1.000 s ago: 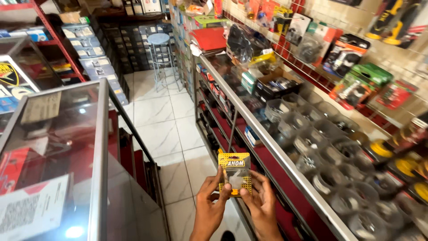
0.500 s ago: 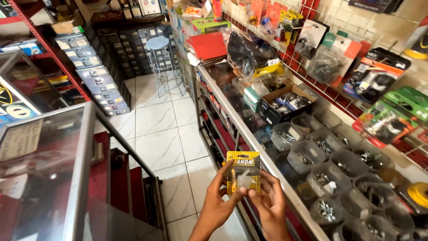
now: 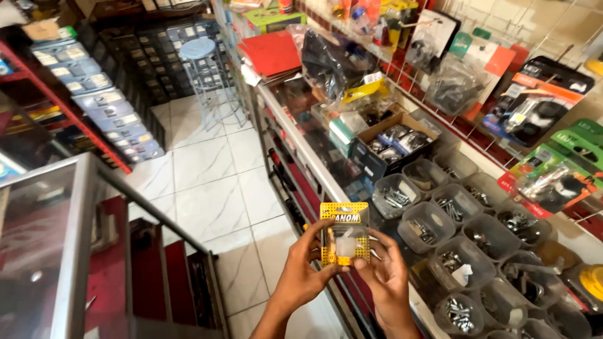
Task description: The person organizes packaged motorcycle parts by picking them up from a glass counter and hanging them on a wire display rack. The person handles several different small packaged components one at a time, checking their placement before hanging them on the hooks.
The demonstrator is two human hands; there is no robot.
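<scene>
Item: yellow blister pack (image 3: 344, 233), upright, above the aisle beside the desk (image 3: 301, 150).
Left hand (image 3: 303, 271): fingers pinching its left edge.
Right hand (image 3: 384, 276): fingertips pinching its lower right.
Nearby: clear tubs of screws (image 3: 433, 226).

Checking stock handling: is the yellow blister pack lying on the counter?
No, both hands hold the yellow blister pack up in front of the counter.

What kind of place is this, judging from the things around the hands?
Most likely a small hardware shop. Clear tubs of screws and bolts stand in rows on a glass counter, packaged goods hang on a wall grid, and both hands hold a yellow blister pack.
</scene>
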